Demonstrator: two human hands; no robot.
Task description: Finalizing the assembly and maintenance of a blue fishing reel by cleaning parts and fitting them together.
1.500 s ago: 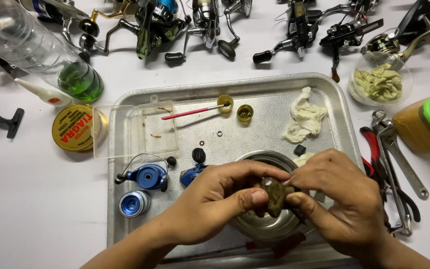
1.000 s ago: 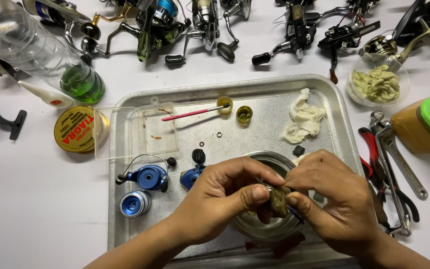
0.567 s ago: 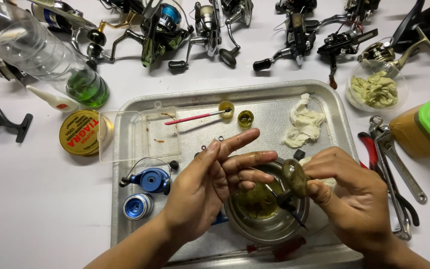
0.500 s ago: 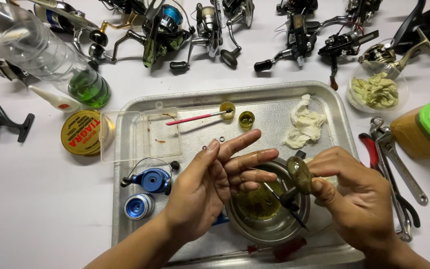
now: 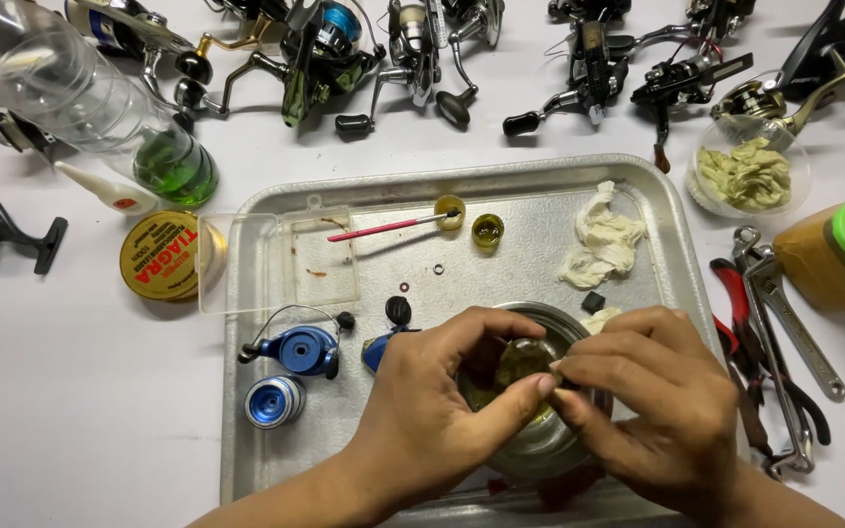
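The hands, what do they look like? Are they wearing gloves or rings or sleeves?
No gloves. The left hand and the right hand are both bare. No ring, watch or bracelet shows on either, and no sleeve reaches the wrists or the forearms in view. The fingernails are short and plain, with no polish.

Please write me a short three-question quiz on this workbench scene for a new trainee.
1. True or false: both hands work over the metal bowl on the tray.
2. What lies right of the tray: (a) pliers and wrench, (b) a hammer, (c) a blue spool?
3. What colour is the liquid in the plastic bottle?

Key:
1. True; the left hand and right hand pinch a small greasy part there.
2. (a), the pliers and wrench.
3. Green.
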